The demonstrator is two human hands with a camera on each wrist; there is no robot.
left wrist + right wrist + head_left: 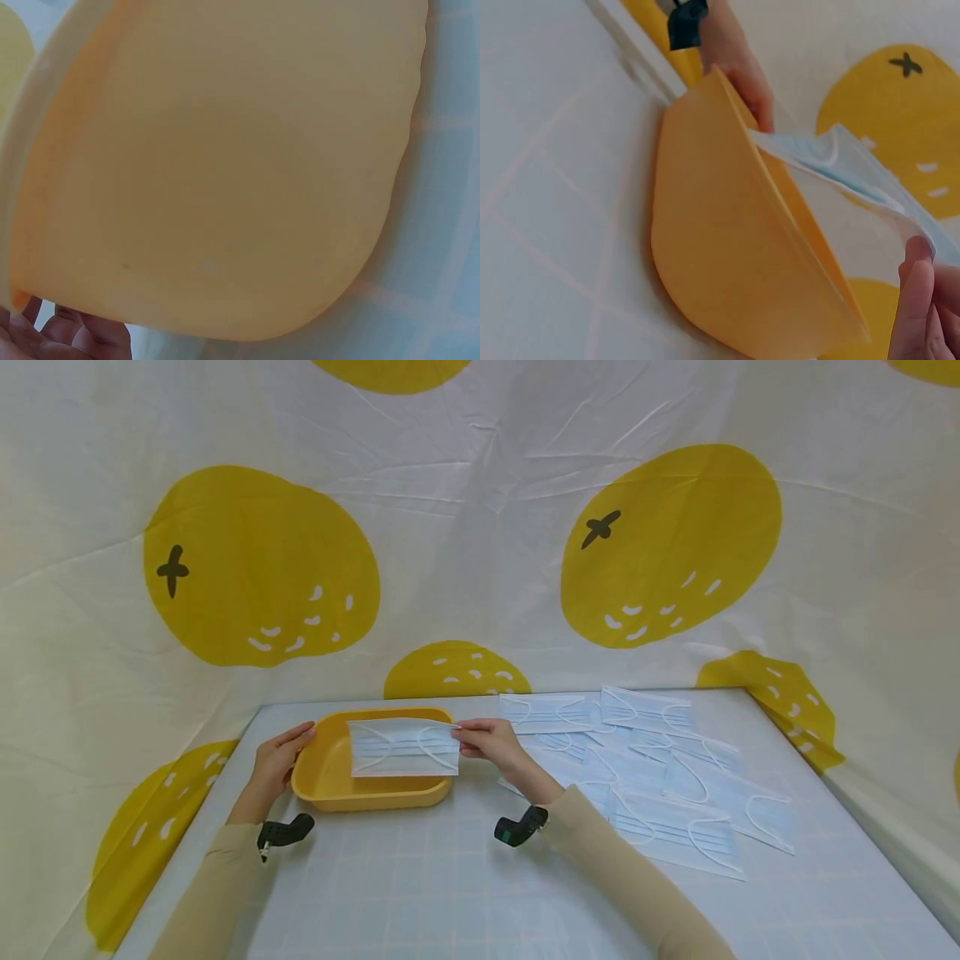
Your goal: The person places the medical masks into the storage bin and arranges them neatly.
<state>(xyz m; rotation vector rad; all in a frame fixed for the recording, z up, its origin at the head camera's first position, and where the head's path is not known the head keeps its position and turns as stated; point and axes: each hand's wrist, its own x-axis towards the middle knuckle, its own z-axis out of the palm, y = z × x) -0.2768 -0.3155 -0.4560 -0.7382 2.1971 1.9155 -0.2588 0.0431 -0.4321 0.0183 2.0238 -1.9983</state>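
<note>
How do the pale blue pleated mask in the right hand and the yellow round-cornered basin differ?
The mask is thin and pale blue; the basin is hollow and yellow. The right hand holds the mask up, while the basin stands on the table. The mask is smaller than the basin. Both are oblong.

Your mask (401, 750) above the basin (330, 768) is pale blue with white loops, like the masks (671, 833) spread toward the right edge of the tabletop (390, 885). The basin, near the far left corner, is orange-yellow. Your tabletop is pale blue, crossed by faint lighter lines. Beyond its far edge hangs white cloth (465, 552) with mustard-yellow rounds (255, 543), dark crosses (173, 572) and white flecks (348, 602). Your sleeves (630, 872) are beige.
</note>
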